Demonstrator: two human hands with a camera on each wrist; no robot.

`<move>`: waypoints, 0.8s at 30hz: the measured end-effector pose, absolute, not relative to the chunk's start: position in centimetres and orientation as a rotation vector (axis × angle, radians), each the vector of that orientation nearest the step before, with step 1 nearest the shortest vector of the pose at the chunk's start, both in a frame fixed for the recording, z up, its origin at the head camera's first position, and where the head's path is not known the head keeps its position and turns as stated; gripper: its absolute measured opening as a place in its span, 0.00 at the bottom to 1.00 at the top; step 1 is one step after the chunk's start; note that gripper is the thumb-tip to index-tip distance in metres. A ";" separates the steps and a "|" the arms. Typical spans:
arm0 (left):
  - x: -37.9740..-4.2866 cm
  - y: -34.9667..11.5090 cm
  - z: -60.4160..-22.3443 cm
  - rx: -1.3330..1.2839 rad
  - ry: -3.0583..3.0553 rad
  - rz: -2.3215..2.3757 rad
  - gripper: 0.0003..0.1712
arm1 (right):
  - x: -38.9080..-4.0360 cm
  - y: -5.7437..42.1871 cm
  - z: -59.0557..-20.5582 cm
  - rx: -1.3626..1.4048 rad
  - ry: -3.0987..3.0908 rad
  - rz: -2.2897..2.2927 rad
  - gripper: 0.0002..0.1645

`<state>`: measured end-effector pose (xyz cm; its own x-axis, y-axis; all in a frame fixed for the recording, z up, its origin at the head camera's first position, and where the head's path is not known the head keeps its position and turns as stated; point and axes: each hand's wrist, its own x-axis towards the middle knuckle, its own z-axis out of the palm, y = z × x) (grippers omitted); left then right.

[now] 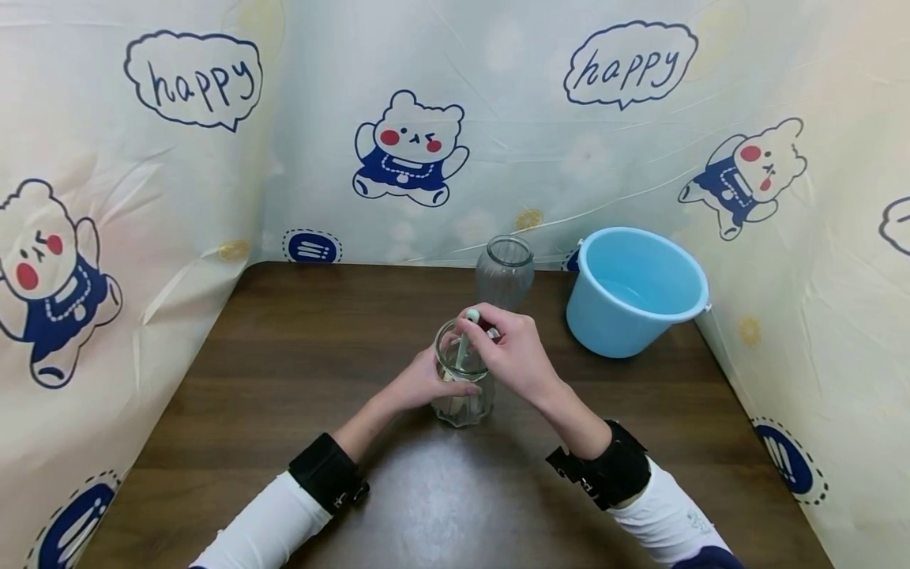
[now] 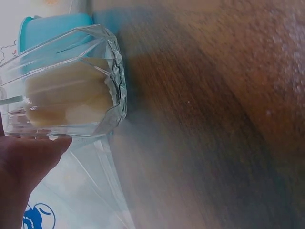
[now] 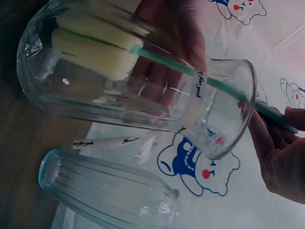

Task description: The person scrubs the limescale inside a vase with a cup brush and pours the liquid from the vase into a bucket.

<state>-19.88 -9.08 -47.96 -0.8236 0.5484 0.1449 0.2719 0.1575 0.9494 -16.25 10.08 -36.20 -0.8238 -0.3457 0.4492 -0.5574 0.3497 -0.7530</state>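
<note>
A clear glass jar (image 1: 462,407) stands on the table, its neck tied with a printed ribbon (image 3: 196,95). My left hand (image 1: 426,383) grips the jar's side, the thumb across its front. Over the mouth, my right hand (image 1: 517,352) pinches the top of a sponge brush's green handle (image 1: 462,352). In the right wrist view the handle slants down through the neck to a pale yellow sponge head (image 3: 95,47) inside the jar. The left wrist view shows that sponge (image 2: 71,93) through the glass, near the jar's base.
Behind the jar stands a second ribbed glass jar (image 1: 505,276). A light blue bucket (image 1: 636,276) is at the table's back right. Printed curtains (image 1: 313,182) enclose the brown wooden table (image 1: 298,332) at the back and sides.
</note>
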 end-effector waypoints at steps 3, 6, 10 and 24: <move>-19.8 -9.1 -48.0 0.771 2.222 1.709 0.51 | -16.1 10.3 -35.6 0.828 -2.390 1.461 0.05; -19.8 -9.1 -47.9 0.740 2.235 1.705 0.48 | -16.1 10.6 -34.5 0.839 -2.354 1.457 0.06; -19.9 -8.9 -47.7 0.716 2.243 1.710 0.46 | -16.2 11.4 -32.7 0.829 -2.280 1.488 0.06; -19.9 -8.9 -47.4 0.727 2.241 1.705 0.46 | -16.1 10.9 -33.4 0.874 -2.287 1.470 0.06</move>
<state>-19.90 -8.87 -47.37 -0.8497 0.5154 0.1109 0.2444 0.1987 0.9491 -16.10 10.91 -33.42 -0.7761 -0.3353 0.5342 -0.6251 0.2973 -0.7217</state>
